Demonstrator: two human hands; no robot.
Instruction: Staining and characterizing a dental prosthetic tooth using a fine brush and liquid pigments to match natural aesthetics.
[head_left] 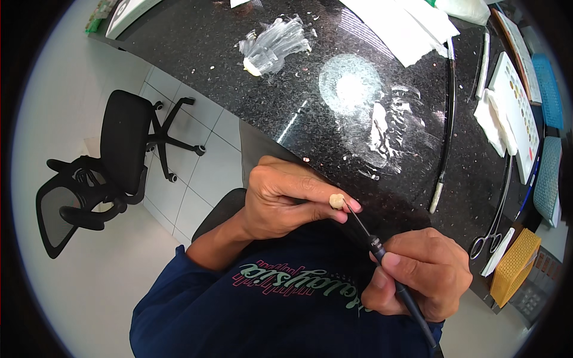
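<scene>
- Cream-coloured and tooth-shaped, the small piece (pixel 337 201) sat pinched between the thumb and fingertips of my left hand (pixel 286 200), held up over my lap just in front of the black speckled counter (pixel 239 77).
- My right hand (pixel 421 271) was clenched pen-style around the thin black tool (pixel 382 253), its fine tip touching the piece.
- Doing this well, I judged, called for light pressure, short strokes and both hands braced close together.
- A crumpled clear plastic wrapper (pixel 274 45) lay far back on the counter.
- White paper sheets (pixel 406 24) lay at the top edge.
- 1 white tray with rows of small coloured dots (pixel 518 107) stood at the right, near a yellow mesh basket (pixel 513 262) and scissors (pixel 489 235).
</scene>
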